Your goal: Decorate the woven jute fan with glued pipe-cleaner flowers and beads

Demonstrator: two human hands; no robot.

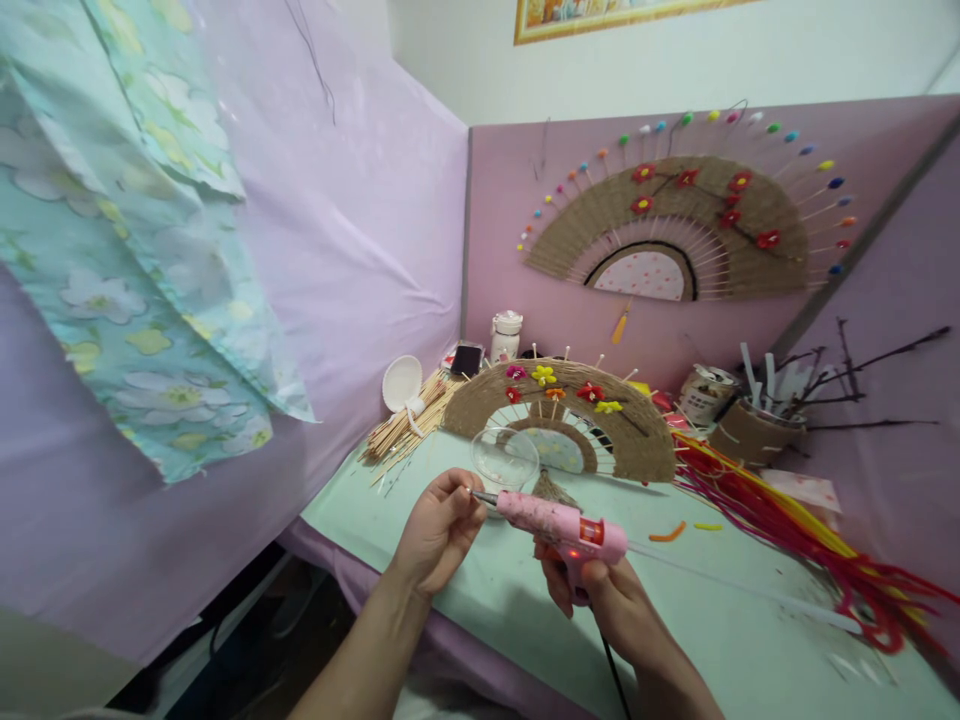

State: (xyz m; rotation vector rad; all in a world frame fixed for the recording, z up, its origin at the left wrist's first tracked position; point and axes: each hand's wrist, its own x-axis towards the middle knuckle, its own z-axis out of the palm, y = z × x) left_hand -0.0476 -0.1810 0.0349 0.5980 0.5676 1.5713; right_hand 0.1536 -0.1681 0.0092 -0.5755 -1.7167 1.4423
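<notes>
My right hand (600, 590) is wrapped round the handle of a pink hot glue gun (555, 525), its small lamp glowing red and a clear glue stick (667, 556) jutting from the back. The nozzle points left, at the fingertips of my left hand (442, 530). Those fingers are pinched together on something too small to name. Just behind the gun stands a clear round plastic dish (504, 458). Beyond it a twine-wrapped fan (487, 400) with red, yellow, orange and pink flowers leans upright, and a tassel (553, 488) lies at its base.
A bundle of thin sticks (397, 425) lies at the left back. Red and yellow pipe cleaners (787, 520), scissors (874, 625) and a pot with twigs (750, 432) occupy the right. Short orange and yellow pieces (667, 534) rest mid-table. A larger fan (675, 200) hangs on the back panel.
</notes>
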